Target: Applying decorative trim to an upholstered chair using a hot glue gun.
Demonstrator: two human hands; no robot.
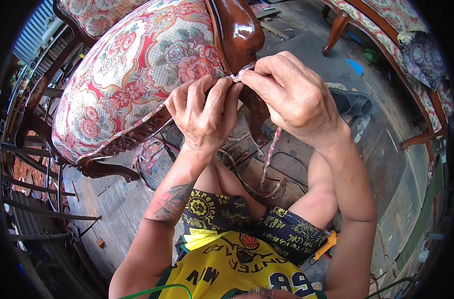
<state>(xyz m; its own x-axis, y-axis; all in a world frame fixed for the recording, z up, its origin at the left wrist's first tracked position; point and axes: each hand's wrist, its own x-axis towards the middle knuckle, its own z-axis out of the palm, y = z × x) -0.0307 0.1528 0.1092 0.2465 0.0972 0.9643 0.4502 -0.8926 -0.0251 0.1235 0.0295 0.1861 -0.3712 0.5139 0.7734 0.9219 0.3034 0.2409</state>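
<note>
My left hand [203, 112] and my right hand [299, 99] meet in front of the chair's front corner, fingertips pinched together. Both grip a short pale end of fabric trim cord [236, 78] between them. Below my right hand a red-and-white patterned length of the cord [270, 152] hangs down and loops on the floor between my legs. Just beyond my left hand is the chair seat [132, 74], covered in floral red and cream upholstery. Its carved, glossy brown wooden frame [239, 30] rises behind the fingertips, which hide part of it.
More floral upholstered wooden furniture [379, 30] stands along the right. A dark sandal [354, 102] and a blue scrap [355, 67] lie on the worn board floor [112, 219]. An orange-yellow tool [326, 245] rests beside my right thigh. Dark slatted framework [42, 189] lines the left side.
</note>
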